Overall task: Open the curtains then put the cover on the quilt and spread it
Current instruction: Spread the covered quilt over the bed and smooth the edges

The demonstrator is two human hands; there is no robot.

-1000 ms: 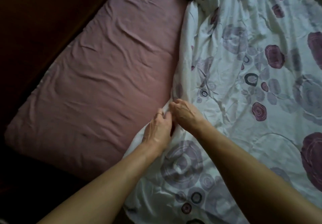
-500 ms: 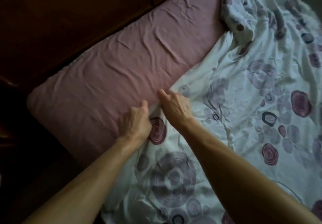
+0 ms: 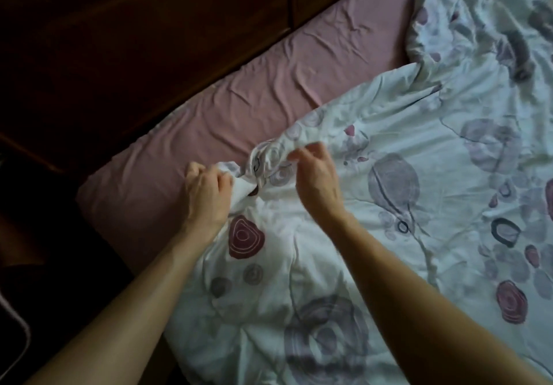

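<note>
A white quilt cover printed with purple and grey rings lies rumpled over the right part of the bed. Its left edge is bunched into a twisted fold between my hands. My left hand is closed on a white corner of the fabric at the fold's left end. My right hand pinches the raised edge of the cover just to the right, fingertips lifting it slightly off the bed. Whether the quilt sits inside the cover cannot be told.
A wrinkled pink sheet covers the mattress to the left of the cover. Dark wooden furniture runs along the far side of the bed. The floor at lower left is in deep shadow.
My view has swung right along the bed. My hands have moved apart, and the cover's edge between them is now gathered and lifted instead of lying flat.
</note>
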